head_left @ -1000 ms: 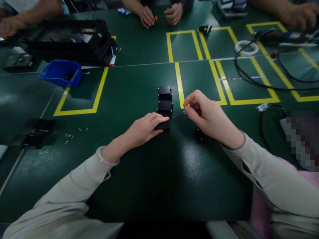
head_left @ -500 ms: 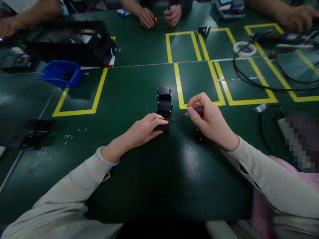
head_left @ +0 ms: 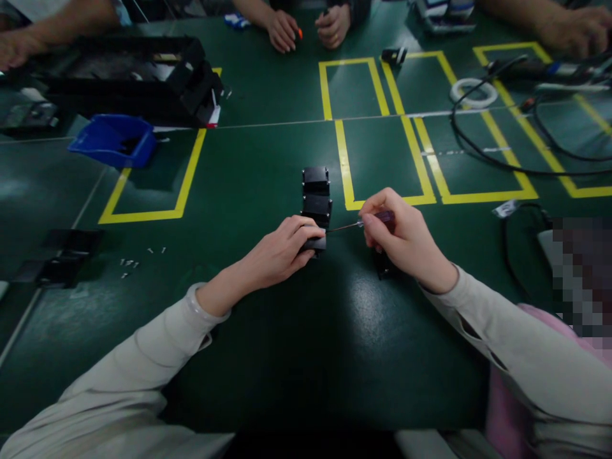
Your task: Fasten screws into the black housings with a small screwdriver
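Note:
My left hand (head_left: 280,252) grips a small black block (head_left: 316,243) on the green table, its fingers over the top and along the near side. In my right hand (head_left: 394,233) is a screwdriver (head_left: 382,218) with a dark purplish handle, held by thumb and fingers. Its thin shaft points left, and the tip reaches the block's right end by my left fingertips; exact contact cannot be made out. Just beyond stand two similar black blocks (head_left: 315,178) in a column, with small screws at their corners. Another black piece (head_left: 382,264) lies partly hidden beneath my right hand.
Loose screws (head_left: 128,263) and black parts (head_left: 67,258) lie to the left. A blue bin (head_left: 115,143) stands before a long black housing (head_left: 129,83). Yellow tape (head_left: 382,205) marks the table. A black cable (head_left: 478,150) curves at right. Co-workers' hands (head_left: 332,27) are across the table.
The black block has tilted slightly under my left hand, showing more of its face. My right hand has shifted slightly, and the screwdriver lies a little flatter.

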Motion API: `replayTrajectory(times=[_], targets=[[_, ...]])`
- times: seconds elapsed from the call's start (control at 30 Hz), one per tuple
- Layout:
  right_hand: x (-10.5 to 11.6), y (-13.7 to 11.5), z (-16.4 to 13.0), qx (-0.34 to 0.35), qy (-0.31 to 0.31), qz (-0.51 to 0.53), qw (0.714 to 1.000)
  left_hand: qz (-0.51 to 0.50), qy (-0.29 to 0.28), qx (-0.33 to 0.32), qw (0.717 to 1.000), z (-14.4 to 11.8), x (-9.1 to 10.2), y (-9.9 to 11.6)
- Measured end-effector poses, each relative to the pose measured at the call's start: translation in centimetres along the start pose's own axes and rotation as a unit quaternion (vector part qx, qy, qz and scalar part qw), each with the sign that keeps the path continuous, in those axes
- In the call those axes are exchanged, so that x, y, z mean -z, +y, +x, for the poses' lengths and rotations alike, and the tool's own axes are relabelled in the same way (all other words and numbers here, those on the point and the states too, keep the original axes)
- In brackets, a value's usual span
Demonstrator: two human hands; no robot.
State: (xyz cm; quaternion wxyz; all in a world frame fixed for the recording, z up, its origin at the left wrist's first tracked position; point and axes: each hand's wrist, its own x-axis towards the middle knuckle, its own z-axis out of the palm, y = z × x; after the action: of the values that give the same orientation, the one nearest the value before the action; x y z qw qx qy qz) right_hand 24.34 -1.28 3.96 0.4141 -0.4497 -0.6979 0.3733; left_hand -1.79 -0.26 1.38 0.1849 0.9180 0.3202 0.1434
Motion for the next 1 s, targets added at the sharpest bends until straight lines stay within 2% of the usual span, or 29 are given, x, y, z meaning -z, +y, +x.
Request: replayTrajectory(times=[0.37,0.57,0.73,0.87,1.0], targets=[[-0.4,0.4,-0.2,-0.044,0.02,0.042,0.998,-0.016,0.05,0.0,0.999,0.2,-0.9,-0.9],[-0.3,0.1,0.1,-0.046,0.017,0.022,0.999,-0.017,0.072,0.006,0.997,0.8,-1.1,-0.5],[-0.6,0.0,-0.3,-0.05,0.05,0.001,0.998,0.0,0.066,0.01,0.998,1.1,-1.0,-0.3],[-0.9,0.3,-0.8,-0.071,0.048,0.028,0.996,0.009,0.062,0.009,0.998,1.0,-0.7,-0.3],[-1.1,0.6,-1.0,-0.059,0.048,0.035,0.997,0.008,0.072,0.013,0.997,0.9,-0.7,-0.1]])
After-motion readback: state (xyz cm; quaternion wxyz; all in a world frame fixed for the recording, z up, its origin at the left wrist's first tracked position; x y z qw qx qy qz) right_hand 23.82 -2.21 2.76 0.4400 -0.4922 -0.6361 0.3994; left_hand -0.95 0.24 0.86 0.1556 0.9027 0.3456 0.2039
